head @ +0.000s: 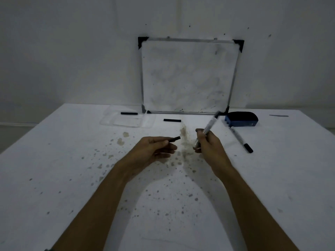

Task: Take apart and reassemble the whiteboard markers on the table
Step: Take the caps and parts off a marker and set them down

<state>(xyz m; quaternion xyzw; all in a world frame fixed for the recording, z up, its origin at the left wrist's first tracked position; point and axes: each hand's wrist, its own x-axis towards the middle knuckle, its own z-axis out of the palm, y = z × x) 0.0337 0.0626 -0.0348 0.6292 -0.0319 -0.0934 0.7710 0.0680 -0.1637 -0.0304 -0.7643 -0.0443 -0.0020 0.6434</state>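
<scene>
At frame centre, the left hand (155, 147) pinches a short black marker cap (174, 138), pointing right. Just beside it, the right hand (206, 144) grips a blurred white marker barrel (211, 122), its axis slanting up-right. Farther off on the worktop (54, 160) lies another white marker with a black cap (241, 140).

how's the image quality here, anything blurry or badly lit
Head view: dim, bluish light, darker toward the corners; the marker in the right hand is motion-blurred; the table edges splay from the wide-angle lens; no glare on the whiteboard.

Dim, grainy, wide-angle edge distortion
</scene>
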